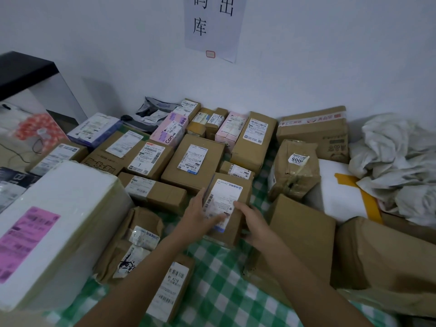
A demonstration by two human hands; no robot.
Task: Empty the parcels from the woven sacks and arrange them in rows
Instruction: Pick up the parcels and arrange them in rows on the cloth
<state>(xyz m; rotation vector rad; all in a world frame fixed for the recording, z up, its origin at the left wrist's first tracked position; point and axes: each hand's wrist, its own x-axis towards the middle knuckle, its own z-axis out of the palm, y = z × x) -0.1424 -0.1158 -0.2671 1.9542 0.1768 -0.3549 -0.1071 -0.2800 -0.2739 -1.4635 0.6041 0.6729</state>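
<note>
A brown cardboard parcel with a white shipping label sits on the green checked cloth in the middle of the head view. My left hand holds its left side, thumb lying across the label. My right hand grips its near right corner. Rows of labelled cardboard parcels fill the cloth behind it, up to the wall. A crumpled white woven sack lies heaped at the right.
A big white foam box with a pink label stands at the left. Large brown parcels and a white parcel with yellow tape crowd the right. A paper-wrapped parcel and a small labelled box lie under my left arm.
</note>
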